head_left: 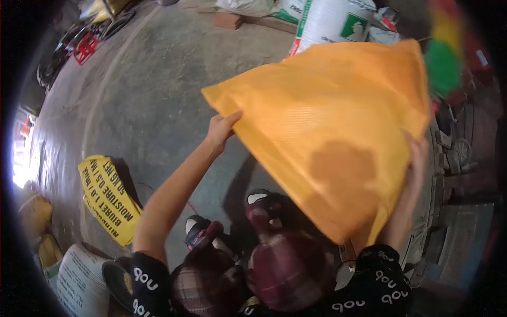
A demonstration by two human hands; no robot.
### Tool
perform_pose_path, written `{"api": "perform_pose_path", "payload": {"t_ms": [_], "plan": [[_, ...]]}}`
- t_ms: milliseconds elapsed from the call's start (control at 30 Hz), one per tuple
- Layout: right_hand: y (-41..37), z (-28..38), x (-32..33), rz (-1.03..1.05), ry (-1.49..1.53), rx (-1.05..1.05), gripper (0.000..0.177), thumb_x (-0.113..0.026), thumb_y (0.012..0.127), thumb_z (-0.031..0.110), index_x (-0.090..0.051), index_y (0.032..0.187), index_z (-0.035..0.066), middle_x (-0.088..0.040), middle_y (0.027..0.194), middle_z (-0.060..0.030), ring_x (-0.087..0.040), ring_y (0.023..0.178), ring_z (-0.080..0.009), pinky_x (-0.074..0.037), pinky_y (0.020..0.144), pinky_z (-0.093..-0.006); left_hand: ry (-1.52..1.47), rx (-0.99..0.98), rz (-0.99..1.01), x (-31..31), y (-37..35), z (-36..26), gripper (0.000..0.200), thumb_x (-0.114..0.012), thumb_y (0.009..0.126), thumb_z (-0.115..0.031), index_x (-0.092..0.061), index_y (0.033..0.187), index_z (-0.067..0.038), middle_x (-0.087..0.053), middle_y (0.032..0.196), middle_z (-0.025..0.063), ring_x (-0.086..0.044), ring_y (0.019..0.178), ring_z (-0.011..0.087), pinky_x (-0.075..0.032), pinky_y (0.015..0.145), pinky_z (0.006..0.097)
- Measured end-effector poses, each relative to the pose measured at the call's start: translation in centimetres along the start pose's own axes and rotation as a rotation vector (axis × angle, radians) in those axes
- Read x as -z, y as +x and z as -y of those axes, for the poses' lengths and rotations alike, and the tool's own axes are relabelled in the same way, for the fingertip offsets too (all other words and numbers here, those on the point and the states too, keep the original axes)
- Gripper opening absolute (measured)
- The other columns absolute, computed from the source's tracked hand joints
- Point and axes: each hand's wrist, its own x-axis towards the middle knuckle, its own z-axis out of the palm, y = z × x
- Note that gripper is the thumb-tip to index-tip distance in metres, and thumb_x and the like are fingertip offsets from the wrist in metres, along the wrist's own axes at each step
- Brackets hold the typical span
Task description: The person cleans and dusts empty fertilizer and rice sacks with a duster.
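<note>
A large orange-yellow woven sack (327,111) is held up in front of me, stretched between my two hands. My left hand (224,129) pinches its left edge near a corner, thumb on the near face and the other fingers behind. My right hand (416,153) grips the right edge, with part of the fingers over the near face and the rest hidden. The sack looks flat and slightly billowed, and a dark shadow falls on its lower part. On the floor to the left lies a folded yellow sack (111,198) with black printed lettering.
Full white sacks (338,24) stand at the back, with a brick (227,21) near them. White printed sacks (79,280) are at lower left beside a dark round container (117,280). A red plastic stool (85,48) is far left. My sandalled feet (203,230) are below.
</note>
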Motion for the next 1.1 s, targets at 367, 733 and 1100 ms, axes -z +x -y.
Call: {"api": "perform_pose_path", "payload": {"t_ms": [367, 733, 1100], "plan": [[-1.0, -10.3, 35.2, -0.454, -0.077, -0.221, 0.031, -0.059, 0.080, 0.019, -0.056, 0.102, -0.003, -0.061, 0.084, -0.0073, -0.058, 0.067, -0.0148, -0.047, 0.057, -0.0262, 0.375, -0.095, 0.689, -27.8, -9.5, 4.3, 0.029, -0.060, 0.080, -0.030, -0.063, 0.082, -0.002, -0.060, 0.070, 0.0019, -0.053, 0.058, 0.0099, -0.042, 0.051, 0.0240], [-30.7, -35.3, 38.5, -0.701, 0.197, -0.775, 0.022, -0.060, 0.081, 0.025, -0.057, 0.090, 0.005, -0.052, 0.057, 0.0005, -0.038, 0.034, -0.0076, -0.029, 0.030, -0.0218, 1.544, -0.123, 1.173, -21.5, -9.4, 14.8, 0.040, -0.045, 0.085, -0.037, -0.058, 0.102, -0.004, -0.062, 0.094, 0.0156, -0.059, 0.086, 0.0327, -0.046, 0.075, 0.0410], [-31.3, -38.5, 37.0, -0.535, 0.604, -0.772, 0.025, -0.060, 0.080, 0.038, -0.052, 0.078, 0.014, -0.029, 0.042, 0.0072, -0.028, 0.029, -0.0055, -0.020, 0.027, -0.0209, 1.074, 0.375, 0.642, -13.0, -8.2, 22.3, 0.037, -0.046, 0.082, -0.038, -0.061, 0.101, -0.010, -0.063, 0.095, 0.0124, -0.059, 0.089, 0.0306, -0.045, 0.077, 0.0392]]}}
